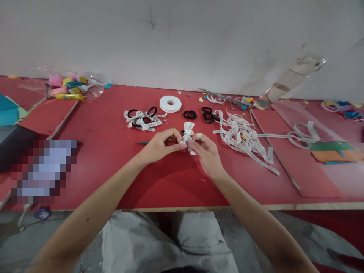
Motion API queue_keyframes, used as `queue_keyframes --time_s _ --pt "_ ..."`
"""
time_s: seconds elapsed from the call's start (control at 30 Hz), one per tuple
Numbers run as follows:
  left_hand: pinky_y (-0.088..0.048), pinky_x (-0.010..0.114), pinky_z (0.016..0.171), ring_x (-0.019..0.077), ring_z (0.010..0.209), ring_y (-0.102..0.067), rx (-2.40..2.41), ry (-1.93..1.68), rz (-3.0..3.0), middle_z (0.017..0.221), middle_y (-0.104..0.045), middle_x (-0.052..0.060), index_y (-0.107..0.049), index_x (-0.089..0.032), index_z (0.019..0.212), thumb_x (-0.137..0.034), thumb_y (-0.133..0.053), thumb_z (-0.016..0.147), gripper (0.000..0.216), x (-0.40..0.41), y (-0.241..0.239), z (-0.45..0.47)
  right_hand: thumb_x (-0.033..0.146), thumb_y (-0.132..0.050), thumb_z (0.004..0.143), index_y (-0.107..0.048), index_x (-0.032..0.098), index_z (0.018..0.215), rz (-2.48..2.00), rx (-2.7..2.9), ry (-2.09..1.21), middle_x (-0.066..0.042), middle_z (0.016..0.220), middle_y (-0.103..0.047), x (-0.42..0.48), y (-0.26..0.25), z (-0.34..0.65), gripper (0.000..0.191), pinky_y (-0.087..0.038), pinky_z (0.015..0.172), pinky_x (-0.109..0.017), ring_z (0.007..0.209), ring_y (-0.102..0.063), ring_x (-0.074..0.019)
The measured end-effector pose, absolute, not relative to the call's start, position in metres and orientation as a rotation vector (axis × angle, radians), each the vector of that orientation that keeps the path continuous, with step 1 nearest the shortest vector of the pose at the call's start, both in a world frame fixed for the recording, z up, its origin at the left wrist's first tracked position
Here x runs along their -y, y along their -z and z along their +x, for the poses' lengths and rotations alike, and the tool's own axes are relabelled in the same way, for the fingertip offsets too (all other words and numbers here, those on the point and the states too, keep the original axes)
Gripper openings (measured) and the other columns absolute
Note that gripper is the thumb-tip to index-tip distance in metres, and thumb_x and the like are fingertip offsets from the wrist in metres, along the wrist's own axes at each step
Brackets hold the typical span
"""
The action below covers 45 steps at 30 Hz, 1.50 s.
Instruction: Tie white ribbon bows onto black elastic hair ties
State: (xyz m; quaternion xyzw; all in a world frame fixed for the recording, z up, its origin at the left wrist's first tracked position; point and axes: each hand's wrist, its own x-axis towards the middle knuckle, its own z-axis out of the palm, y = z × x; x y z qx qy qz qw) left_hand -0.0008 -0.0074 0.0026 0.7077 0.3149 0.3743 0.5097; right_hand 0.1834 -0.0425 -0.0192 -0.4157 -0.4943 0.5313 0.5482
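"What's the left hand (165, 144) doing?"
"Pinching a white ribbon bow (188, 129); the right hand (209, 154) is gripping it too."
"Where are they holding it?"
"They're holding it over the red surface (176, 185)."

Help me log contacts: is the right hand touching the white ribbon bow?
Touching. The head view shows the right hand pinching the white ribbon bow, thumb against it.
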Motion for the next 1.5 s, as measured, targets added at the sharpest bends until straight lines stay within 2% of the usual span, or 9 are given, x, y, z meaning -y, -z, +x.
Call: queue_keyframes --time_s 0.13,0.33,0.5,0.77,0.93,1.1,1.17,1.33,1.5 --pt "-0.044 0.025 0.075 0.013 0.083 -0.053 -0.692 -0.89 1.726 0.09 -0.055 0.002 -0.052 -0.018 0.082 -0.038 -0.063 0.088 0.023 0.007 -0.005 -0.003 0.036 -0.07 0.083 -0.058 0.021 0.079 -0.982 1.212 -1.225 0.001 0.08 -0.056 0.042 0.018 0.184 0.021 -0.043 0.064 -0.023 0.07 -0.051 -0.0103" --pt "-0.042 0.025 0.072 0.0129 0.078 -0.049 -0.872 -0.939 1.941 0.084 -0.053 0.0 -0.051 -0.019 0.084 -0.032 -0.057 0.09 0.016 0.006 -0.006 -0.004 0.038 -0.068 0.085 -0.06 0.022 0.08 -1.168 1.431 -0.842 -0.002 0.086 -0.059 0.045 0.016 0.183 0.018 -0.047 0.083 -0.031 0.085 -0.057 -0.0164" --pt "-0.043 0.024 0.068 0.0112 0.072 -0.052 -0.826 -0.931 1.9 0.083 -0.056 0.0 -0.052 -0.019 0.087 -0.026 -0.058 0.088 0.009 0.007 0.0 -0.001 0.04 -0.068 0.085 -0.061 0.023 0.083 -1.174 1.458 -0.876 -0.002 0.086 -0.063 0.045 0.018 0.182 0.018 -0.049 0.084 -0.032 0.083 -0.059 -0.0165" --pt "-0.046 0.023 0.069 0.0102 0.073 -0.055 -0.803 -1.006 1.942 0.084 -0.059 0.0 -0.053 -0.019 0.088 -0.018 -0.056 0.086 0.004 0.012 0.006 0.008 0.042 -0.068 0.085 -0.059 0.022 0.077 -1.176 1.352 -0.953 0.001 0.079 -0.061 0.043 0.017 0.18 0.023 -0.049 0.076 -0.027 0.076 -0.058 -0.0133" --pt "-0.046 0.025 0.068 0.0115 0.074 -0.055 -0.834 -0.977 1.749 0.085 -0.056 0.0 -0.048 -0.02 0.092 -0.031 -0.054 0.092 0.012 0.014 0.013 0.014 0.042 -0.069 0.084 -0.06 0.022 0.081 -1.154 1.341 -0.949 -0.001 0.084 -0.062 0.044 0.016 0.179 0.021 -0.052 0.075 -0.027 0.078 -0.059 -0.0144" --pt "-0.046 0.025 0.066 0.0116 0.072 -0.054 -0.851 -0.962 1.66 0.083 -0.056 0.0 -0.05 -0.02 0.09 -0.041 -0.059 0.09 0.022 0.012 0.011 0.013 0.044 -0.068 0.084 -0.063 0.023 0.085 -1.127 1.35 -0.977 0.0 0.087 -0.063 0.045 0.017 0.179 0.021 -0.054 0.075 -0.028 0.077 -0.06 -0.0136" --pt "-0.045 0.024 0.064 0.0109 0.069 -0.053 -0.859 -0.949 1.65 0.08 -0.056 0.0 -0.052 -0.02 0.088 -0.04 -0.061 0.089 0.023 0.012 0.008 0.011 0.044 -0.068 0.084 -0.063 0.024 0.086 -1.111 1.355 -0.996 0.0 0.088 -0.063 0.046 0.018 0.18 0.021 -0.054 0.07 -0.027 0.075 -0.06 -0.0131" --pt "-0.047 0.024 0.066 0.0106 0.07 -0.057 -0.793 -0.944 1.569 0.078 -0.059 -0.001 -0.051 -0.018 0.084 -0.037 -0.064 0.087 0.022 0.011 0.005 0.008 0.046 -0.065 0.085 -0.059 0.024 0.085 -1.044 1.282 -1.14 0.001 0.078 -0.061 0.046 0.014 0.178 0.023 -0.048 0.045 -0.022 0.06 -0.059 -0.011" --pt "-0.046 0.024 0.065 0.0107 0.07 -0.057 -0.771 -0.965 1.593 0.08 -0.059 -0.001 -0.047 -0.019 0.08 -0.03 -0.064 0.086 0.021 0.009 0.007 0.004 0.043 -0.07 0.082 -0.057 0.022 0.08 -0.981 1.211 -1.226 0.001 0.082 -0.06 0.046 0.009 0.177 0.025 -0.055 0.053 -0.023 0.069 -0.061 -0.0116"
